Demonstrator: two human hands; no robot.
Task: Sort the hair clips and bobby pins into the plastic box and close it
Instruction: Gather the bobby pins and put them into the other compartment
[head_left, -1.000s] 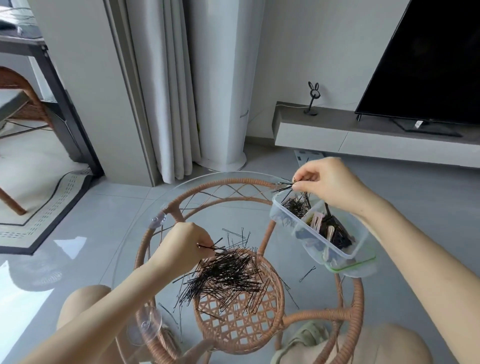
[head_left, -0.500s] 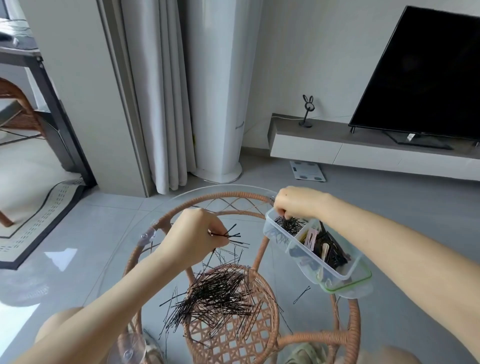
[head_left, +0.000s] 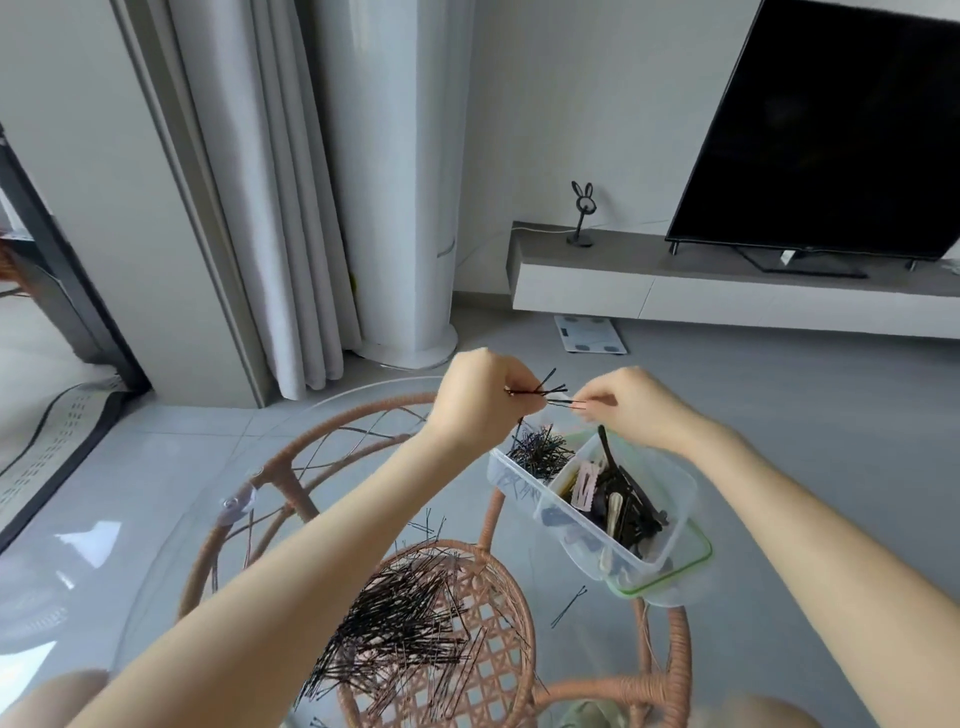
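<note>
A clear plastic box (head_left: 670, 480) sits on the glass table, right of centre, resting on its green-rimmed lid (head_left: 696, 558). Its far compartment holds black bobby pins (head_left: 540, 449); the near one holds pink and black hair clips (head_left: 610, 499). My left hand (head_left: 475, 402) pinches a small bunch of bobby pins (head_left: 545, 391) just above the box's far end. My right hand (head_left: 631, 402) meets it there, fingertips pinched on the ends of those pins. A large pile of loose bobby pins (head_left: 400, 634) lies on the table near me.
The round glass tabletop (head_left: 156, 519) rests on a wicker frame (head_left: 291, 457). One stray pin (head_left: 569, 605) lies right of the pile. Beyond are a curtain (head_left: 270, 208), a white column (head_left: 395, 182), a TV (head_left: 831, 130) on a low cabinet and a floor scale (head_left: 589, 334).
My left hand has risen from the pile with a few pins and moved right, over the box. My right hand has come up out of the box's far compartment to meet it.
</note>
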